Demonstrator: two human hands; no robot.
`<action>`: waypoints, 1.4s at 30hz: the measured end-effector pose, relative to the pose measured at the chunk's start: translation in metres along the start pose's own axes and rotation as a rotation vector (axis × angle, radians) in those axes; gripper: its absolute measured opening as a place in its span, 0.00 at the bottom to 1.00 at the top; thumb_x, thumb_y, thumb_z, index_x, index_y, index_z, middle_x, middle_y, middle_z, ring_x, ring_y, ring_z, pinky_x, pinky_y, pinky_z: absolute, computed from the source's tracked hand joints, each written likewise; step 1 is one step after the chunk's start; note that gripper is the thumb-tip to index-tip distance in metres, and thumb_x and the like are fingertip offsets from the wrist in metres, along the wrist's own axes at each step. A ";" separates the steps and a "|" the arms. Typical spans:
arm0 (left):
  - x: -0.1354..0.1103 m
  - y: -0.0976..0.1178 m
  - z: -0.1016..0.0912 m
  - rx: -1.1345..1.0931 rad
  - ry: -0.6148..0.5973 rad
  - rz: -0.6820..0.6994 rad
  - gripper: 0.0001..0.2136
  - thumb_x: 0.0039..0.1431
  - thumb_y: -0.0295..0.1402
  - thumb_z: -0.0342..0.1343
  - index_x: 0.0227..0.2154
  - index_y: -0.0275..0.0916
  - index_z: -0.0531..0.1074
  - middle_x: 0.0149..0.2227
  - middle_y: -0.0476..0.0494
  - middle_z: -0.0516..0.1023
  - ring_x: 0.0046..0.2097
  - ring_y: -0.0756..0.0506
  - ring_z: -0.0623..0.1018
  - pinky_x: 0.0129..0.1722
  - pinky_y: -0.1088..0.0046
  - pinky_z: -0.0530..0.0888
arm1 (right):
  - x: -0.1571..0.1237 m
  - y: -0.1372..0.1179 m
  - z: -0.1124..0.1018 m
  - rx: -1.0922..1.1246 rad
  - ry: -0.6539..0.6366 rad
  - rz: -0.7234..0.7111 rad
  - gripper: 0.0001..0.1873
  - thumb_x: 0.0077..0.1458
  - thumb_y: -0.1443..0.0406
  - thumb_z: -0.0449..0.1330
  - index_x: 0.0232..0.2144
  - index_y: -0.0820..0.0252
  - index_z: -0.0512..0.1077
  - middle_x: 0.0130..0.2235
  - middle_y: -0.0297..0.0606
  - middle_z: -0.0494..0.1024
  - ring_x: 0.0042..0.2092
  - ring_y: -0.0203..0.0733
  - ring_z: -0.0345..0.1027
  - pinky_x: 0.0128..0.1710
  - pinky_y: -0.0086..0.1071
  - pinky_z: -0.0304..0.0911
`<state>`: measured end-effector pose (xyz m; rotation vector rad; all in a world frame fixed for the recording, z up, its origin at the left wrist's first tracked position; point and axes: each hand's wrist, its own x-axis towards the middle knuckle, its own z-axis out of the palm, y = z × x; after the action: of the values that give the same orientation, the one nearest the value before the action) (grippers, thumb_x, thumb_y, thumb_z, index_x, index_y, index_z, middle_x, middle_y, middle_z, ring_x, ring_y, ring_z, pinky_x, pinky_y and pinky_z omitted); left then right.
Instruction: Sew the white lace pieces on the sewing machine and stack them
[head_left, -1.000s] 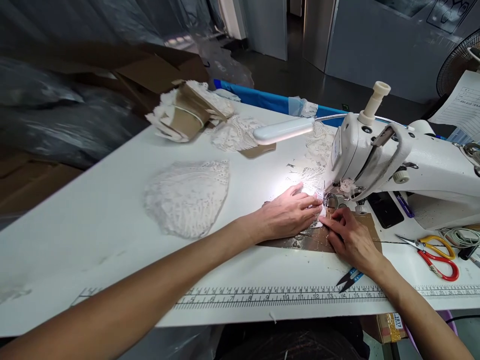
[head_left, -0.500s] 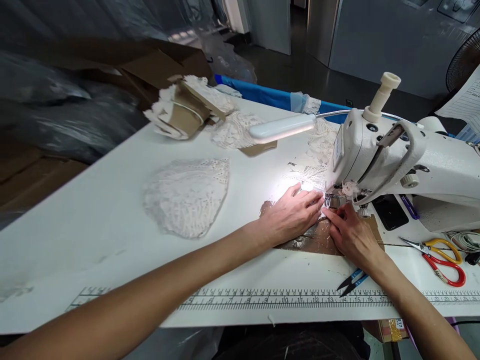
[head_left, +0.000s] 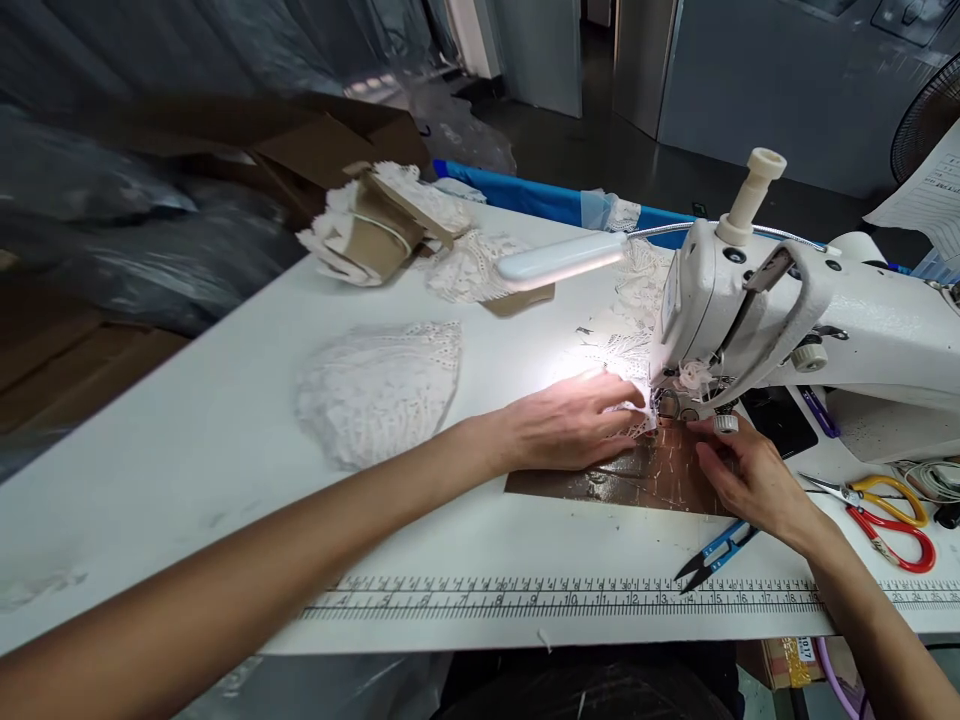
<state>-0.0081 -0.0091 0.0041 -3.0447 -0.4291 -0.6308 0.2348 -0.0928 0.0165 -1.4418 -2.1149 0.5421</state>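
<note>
My left hand (head_left: 577,420) rests on white lace (head_left: 619,350) just left of the sewing machine's needle area, fingers apart and bent a little over the cloth. Bright light falls on the lace there. My right hand (head_left: 754,470) is right of the presser foot, its thumb and fingers apart, over the edge of a shiny brown sheet (head_left: 600,485) that covers the machine bed. The white sewing machine (head_left: 739,310) stands above both hands. Blue thread snips (head_left: 716,555) lie below my right hand.
A stack of lace pieces (head_left: 382,390) lies to the left. Tied lace bundles (head_left: 382,230) sit at the back, near a white lamp (head_left: 562,260). Scissors (head_left: 889,515), a phone (head_left: 780,420) and a purple pen (head_left: 817,412) are at right. A printed ruler (head_left: 525,600) runs along the front edge.
My right hand has moved right, away from the presser foot, and its fingers have spread. The left hand has shifted slightly, its fingers more bent. More of the brown sheet shows.
</note>
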 end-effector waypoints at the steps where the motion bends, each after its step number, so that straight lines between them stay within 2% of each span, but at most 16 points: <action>1: 0.001 -0.003 0.002 -0.055 -0.032 0.027 0.12 0.71 0.35 0.44 0.40 0.38 0.71 0.43 0.41 0.76 0.41 0.46 0.75 0.41 0.68 0.73 | 0.001 -0.002 0.000 0.004 -0.017 -0.008 0.12 0.61 0.65 0.50 0.35 0.61 0.73 0.33 0.41 0.74 0.32 0.41 0.69 0.34 0.34 0.66; 4: 0.005 -0.007 0.011 -0.145 -0.051 -0.019 0.13 0.71 0.33 0.41 0.36 0.38 0.71 0.38 0.43 0.76 0.37 0.48 0.75 0.37 0.71 0.72 | 0.005 -0.009 0.006 0.037 -0.055 -0.064 0.11 0.62 0.66 0.50 0.38 0.61 0.72 0.33 0.40 0.75 0.31 0.40 0.68 0.34 0.32 0.65; 8: 0.010 -0.005 0.017 -0.228 0.100 -0.278 0.13 0.70 0.33 0.40 0.32 0.38 0.65 0.30 0.46 0.74 0.30 0.50 0.72 0.29 0.74 0.70 | 0.012 -0.014 0.017 -0.041 -0.110 -0.049 0.09 0.62 0.68 0.50 0.38 0.61 0.70 0.34 0.40 0.75 0.30 0.39 0.68 0.31 0.31 0.64; 11: 0.010 -0.001 0.016 -0.288 0.185 -0.403 0.12 0.68 0.33 0.42 0.27 0.39 0.61 0.25 0.50 0.70 0.25 0.52 0.67 0.25 0.75 0.66 | 0.012 -0.013 0.027 -0.181 -0.118 -0.058 0.13 0.63 0.67 0.49 0.46 0.62 0.70 0.39 0.45 0.74 0.33 0.44 0.69 0.32 0.36 0.67; 14: 0.009 0.001 0.014 -0.291 0.175 -0.374 0.12 0.68 0.34 0.42 0.27 0.39 0.60 0.26 0.50 0.69 0.26 0.52 0.67 0.25 0.76 0.67 | 0.009 -0.008 0.038 -0.313 -0.078 -0.120 0.19 0.64 0.65 0.48 0.54 0.63 0.67 0.43 0.51 0.72 0.38 0.50 0.69 0.34 0.42 0.69; 17: 0.008 0.001 0.012 -0.263 0.145 -0.287 0.12 0.69 0.33 0.42 0.30 0.38 0.63 0.28 0.48 0.71 0.29 0.51 0.71 0.28 0.75 0.69 | 0.006 -0.006 0.044 -0.347 -0.064 -0.142 0.18 0.64 0.64 0.48 0.53 0.61 0.69 0.44 0.51 0.71 0.38 0.49 0.68 0.36 0.42 0.70; 21: 0.004 -0.002 0.012 -0.242 0.133 -0.187 0.10 0.69 0.35 0.45 0.34 0.37 0.68 0.32 0.45 0.74 0.33 0.49 0.75 0.32 0.74 0.72 | 0.005 -0.005 0.041 -0.271 -0.052 -0.145 0.18 0.64 0.66 0.49 0.52 0.59 0.71 0.45 0.49 0.70 0.40 0.48 0.68 0.38 0.41 0.71; 25: 0.002 -0.003 0.013 -0.196 0.109 -0.125 0.10 0.68 0.34 0.47 0.36 0.37 0.71 0.36 0.43 0.77 0.37 0.48 0.76 0.35 0.72 0.74 | 0.005 -0.002 0.032 -0.092 0.001 -0.145 0.17 0.63 0.67 0.50 0.50 0.61 0.73 0.45 0.48 0.71 0.42 0.45 0.70 0.42 0.39 0.71; 27: 0.002 -0.003 0.013 -0.201 0.135 -0.128 0.11 0.68 0.32 0.46 0.34 0.37 0.72 0.36 0.44 0.77 0.37 0.49 0.77 0.36 0.73 0.75 | 0.005 0.001 0.029 -0.027 0.053 -0.101 0.16 0.64 0.67 0.50 0.48 0.61 0.75 0.43 0.45 0.72 0.39 0.42 0.71 0.40 0.35 0.71; 30: 0.005 0.001 0.014 -0.258 0.230 -0.198 0.10 0.68 0.31 0.47 0.32 0.37 0.71 0.32 0.47 0.77 0.33 0.51 0.76 0.32 0.76 0.75 | 0.005 0.005 0.028 -0.052 0.073 -0.054 0.15 0.64 0.65 0.51 0.46 0.61 0.76 0.41 0.43 0.73 0.35 0.40 0.70 0.35 0.32 0.70; 34: 0.009 0.006 0.014 -0.319 0.333 -0.292 0.09 0.66 0.30 0.50 0.30 0.38 0.71 0.29 0.50 0.76 0.29 0.53 0.75 0.28 0.78 0.73 | 0.005 0.004 0.034 -0.209 -0.013 -0.065 0.19 0.66 0.64 0.49 0.54 0.57 0.71 0.46 0.47 0.71 0.37 0.43 0.70 0.35 0.36 0.70; 38: 0.009 0.006 0.018 -0.287 0.342 -0.253 0.09 0.67 0.30 0.50 0.31 0.38 0.71 0.30 0.48 0.76 0.30 0.52 0.75 0.27 0.77 0.73 | 0.007 -0.003 0.039 -0.365 -0.055 -0.105 0.19 0.64 0.65 0.49 0.54 0.59 0.69 0.45 0.50 0.69 0.38 0.47 0.68 0.36 0.40 0.70; 42: 0.007 0.004 0.022 -0.192 0.293 -0.161 0.11 0.68 0.31 0.49 0.31 0.38 0.73 0.32 0.47 0.78 0.34 0.50 0.77 0.32 0.74 0.74 | 0.007 -0.007 0.039 -0.374 -0.043 -0.160 0.16 0.64 0.67 0.49 0.49 0.60 0.71 0.45 0.49 0.69 0.42 0.49 0.67 0.38 0.41 0.70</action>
<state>0.0078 -0.0101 -0.0131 -3.0360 -0.6408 -1.1714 0.2032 -0.0906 -0.0086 -1.4409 -2.4340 0.1190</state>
